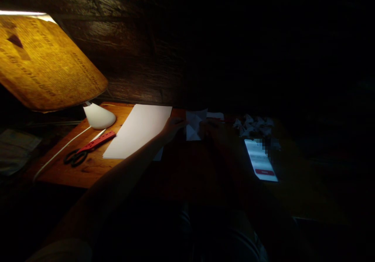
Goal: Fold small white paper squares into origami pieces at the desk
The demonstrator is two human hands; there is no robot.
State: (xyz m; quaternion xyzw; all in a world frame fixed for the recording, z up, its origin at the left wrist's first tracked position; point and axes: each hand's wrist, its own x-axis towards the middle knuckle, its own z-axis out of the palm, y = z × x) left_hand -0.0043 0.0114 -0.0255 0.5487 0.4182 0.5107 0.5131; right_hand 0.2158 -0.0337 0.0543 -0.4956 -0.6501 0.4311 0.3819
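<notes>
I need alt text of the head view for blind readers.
A left hand and shadowed right hand hold a creased white paper at a brown wooden table. Left: white sheets, a lit yellow-shaded lamp; right: a glowing rectangular phone.

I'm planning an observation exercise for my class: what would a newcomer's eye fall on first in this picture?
Probably the glowing yellow lampshade with printed lettering, at the upper left against the darkness. Next might come the lit smartphone, lying on the right side of the wooden table. Then the pale folded paper near the middle, dimly visible between the person's left grip and right grip.
</notes>
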